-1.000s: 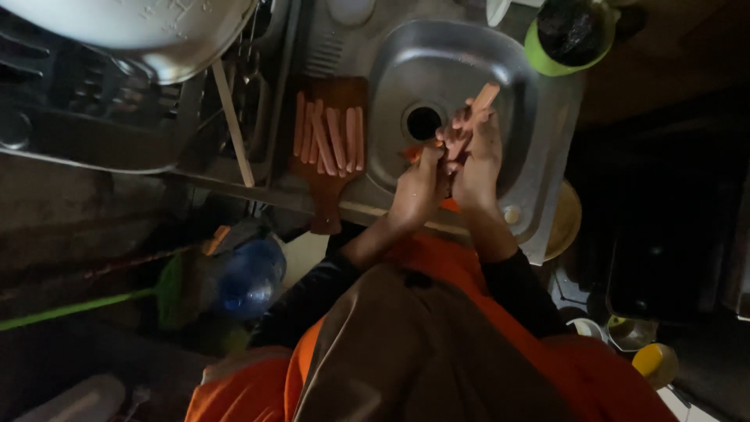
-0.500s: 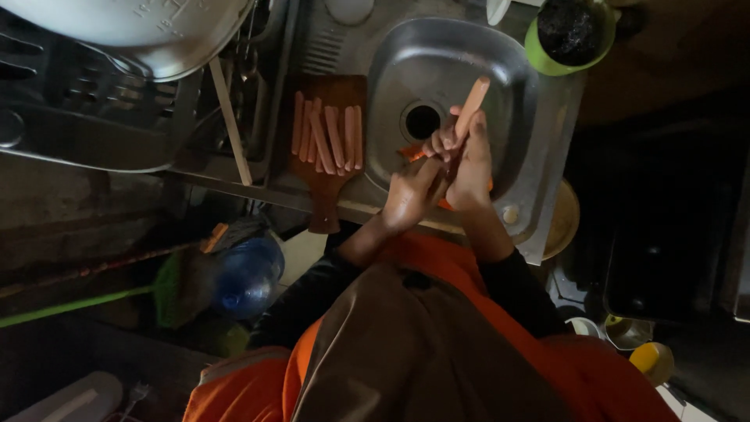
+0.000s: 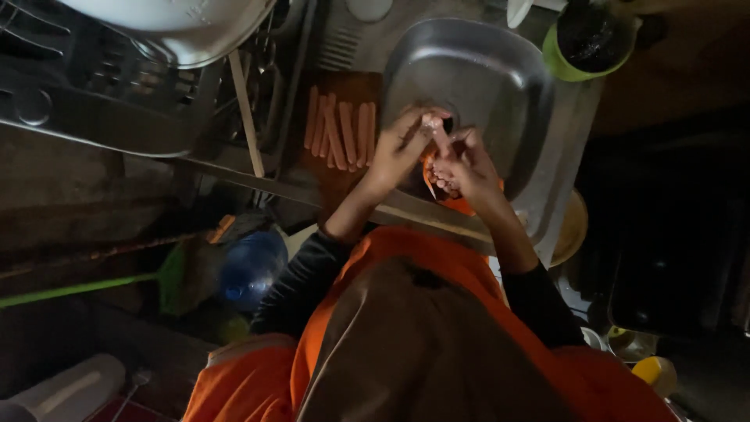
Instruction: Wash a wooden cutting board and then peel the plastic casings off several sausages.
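Over the steel sink, both my hands hold one pale pink sausage. My left hand pinches its upper end with the fingertips. My right hand grips it lower down, fingers curled. A strip of orange casing hangs between the hands below the sausage. Several more sausages lie side by side on a wooden cutting board left of the sink, close to my left hand.
A green cup with dark contents stands at the sink's far right corner. A white bowl rests on a dish rack at upper left. A blue bottle and a green broom are lower left.
The sausage stuck out up and to the right of my hands before. Now both hands have closed together around it and only a short end shows.
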